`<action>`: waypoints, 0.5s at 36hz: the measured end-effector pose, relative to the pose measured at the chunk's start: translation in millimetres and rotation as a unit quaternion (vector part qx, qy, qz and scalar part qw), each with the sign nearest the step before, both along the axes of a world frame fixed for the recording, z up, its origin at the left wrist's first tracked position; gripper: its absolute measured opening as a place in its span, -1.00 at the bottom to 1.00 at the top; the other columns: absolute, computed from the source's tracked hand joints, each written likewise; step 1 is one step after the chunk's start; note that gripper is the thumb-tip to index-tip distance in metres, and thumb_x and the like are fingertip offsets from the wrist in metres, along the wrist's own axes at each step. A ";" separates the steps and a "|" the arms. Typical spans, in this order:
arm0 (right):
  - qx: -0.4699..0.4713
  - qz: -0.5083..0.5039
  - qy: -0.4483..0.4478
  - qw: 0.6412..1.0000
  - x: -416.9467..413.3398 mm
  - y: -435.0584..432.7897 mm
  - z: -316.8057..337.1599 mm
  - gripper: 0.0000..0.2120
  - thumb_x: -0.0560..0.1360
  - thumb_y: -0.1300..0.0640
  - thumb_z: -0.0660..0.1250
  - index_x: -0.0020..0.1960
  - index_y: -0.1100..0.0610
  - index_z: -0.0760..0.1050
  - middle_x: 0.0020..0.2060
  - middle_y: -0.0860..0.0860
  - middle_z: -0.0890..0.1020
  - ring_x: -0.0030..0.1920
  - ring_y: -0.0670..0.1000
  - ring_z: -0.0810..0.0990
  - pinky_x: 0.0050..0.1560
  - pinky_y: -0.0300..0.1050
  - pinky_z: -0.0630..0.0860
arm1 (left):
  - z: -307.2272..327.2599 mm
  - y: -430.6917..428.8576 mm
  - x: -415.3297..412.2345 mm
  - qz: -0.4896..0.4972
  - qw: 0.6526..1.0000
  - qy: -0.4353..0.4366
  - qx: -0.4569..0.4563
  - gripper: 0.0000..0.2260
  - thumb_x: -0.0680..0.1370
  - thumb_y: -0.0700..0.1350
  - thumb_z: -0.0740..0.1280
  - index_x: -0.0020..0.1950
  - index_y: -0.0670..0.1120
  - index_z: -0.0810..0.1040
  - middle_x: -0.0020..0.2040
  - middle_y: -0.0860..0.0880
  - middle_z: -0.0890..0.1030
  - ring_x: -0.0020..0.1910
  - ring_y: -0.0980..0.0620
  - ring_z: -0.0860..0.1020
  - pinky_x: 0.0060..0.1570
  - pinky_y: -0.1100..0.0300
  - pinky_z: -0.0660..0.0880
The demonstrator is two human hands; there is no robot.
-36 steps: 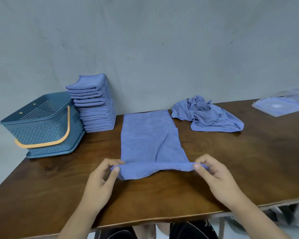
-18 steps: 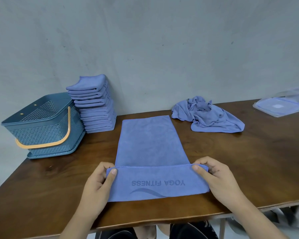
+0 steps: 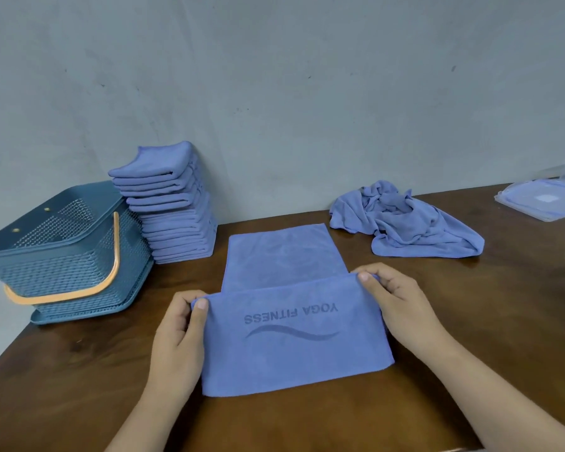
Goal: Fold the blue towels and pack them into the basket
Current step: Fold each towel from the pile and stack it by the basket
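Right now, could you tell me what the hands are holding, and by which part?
One blue towel: the left hand and right hand pinch its fold's two ends.

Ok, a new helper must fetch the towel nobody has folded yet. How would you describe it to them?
Start at the wooden table against the grey wall. Toward its far right, just left of the clear plastic packets, lies the crumpled towel. It alone is a wrinkled heap; the neat stack and the flat towel are smooth.
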State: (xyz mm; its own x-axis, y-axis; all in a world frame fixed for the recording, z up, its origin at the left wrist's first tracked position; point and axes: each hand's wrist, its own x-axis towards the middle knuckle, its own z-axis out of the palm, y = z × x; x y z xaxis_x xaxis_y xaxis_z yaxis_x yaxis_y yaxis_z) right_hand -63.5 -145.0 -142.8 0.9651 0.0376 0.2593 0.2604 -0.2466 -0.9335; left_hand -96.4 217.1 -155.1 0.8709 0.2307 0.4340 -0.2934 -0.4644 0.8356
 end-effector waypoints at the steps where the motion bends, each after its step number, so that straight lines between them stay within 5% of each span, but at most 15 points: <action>1: 0.000 -0.004 -0.002 1.000 10.6 2.5 3.1 -0.80 0.72 -0.08 0.27 0.14 -0.10 0.67 0.06 -0.10 0.73 0.14 -0.09 0.68 0.17 -0.09 0.58 | 3.6 1.1 10.1 0.003 1.000 -0.002 0.000 -0.68 0.70 0.24 0.20 0.17 0.04 0.58 -0.05 0.07 0.63 -0.12 0.16 0.57 -0.14 0.11 0.46; 5: -0.005 -0.021 -0.019 1.000 56.7 12.0 14.9 -0.82 0.71 -0.09 0.29 0.10 -0.16 0.67 0.04 -0.17 0.73 0.11 -0.19 0.67 0.05 -0.31 0.54 | 17.0 5.3 55.8 0.015 1.000 -0.019 0.003 -0.72 0.70 0.21 0.22 0.10 0.05 0.57 -0.12 0.06 0.61 -0.17 0.14 0.54 -0.14 0.07 0.46; 12: -0.045 -0.089 -0.020 0.995 155.5 24.9 10.9 -0.82 0.72 -0.11 0.25 0.15 -0.13 0.62 0.02 -0.10 0.72 0.08 0.00 0.69 0.11 0.09 0.63 | 26.7 0.3 155.8 0.082 0.994 0.039 0.068 -0.85 0.73 0.14 0.19 0.03 0.20 0.50 -0.11 0.17 0.63 -0.10 0.18 0.59 -0.18 0.13 0.42; 14: -0.087 -0.108 0.007 0.990 178.2 29.9 5.1 -0.76 0.74 -0.10 0.21 0.31 -0.07 0.55 0.14 -0.07 0.66 0.19 0.05 0.65 0.16 0.04 0.59 | 23.0 -4.2 177.9 0.093 0.988 0.083 0.089 -0.88 0.75 0.07 0.19 0.20 0.15 0.50 0.06 0.17 0.65 0.10 0.07 0.61 -0.07 0.10 0.48; 16: -0.153 -0.121 0.031 0.980 193.5 35.1 -2.3 -0.63 0.73 -0.08 0.20 0.49 0.02 0.44 0.33 0.01 0.56 0.32 0.10 0.57 0.28 0.11 0.54 | 16.8 -9.6 192.8 0.108 0.980 0.116 0.119 -0.71 0.75 -0.01 0.20 0.45 -0.02 0.43 0.37 0.01 0.57 0.35 -0.08 0.53 0.23 -0.06 0.50; 18: -0.244 -0.103 0.001 0.964 201.2 43.1 -8.2 -0.61 0.73 -0.04 0.20 0.52 0.05 0.42 0.42 0.07 0.50 0.39 0.16 0.48 0.33 0.16 0.49 | 11.4 -17.5 201.2 0.111 0.973 0.110 0.171 -0.66 0.74 -0.03 0.20 0.51 -0.04 0.41 0.46 -0.01 0.51 0.44 -0.11 0.44 0.38 -0.14 0.43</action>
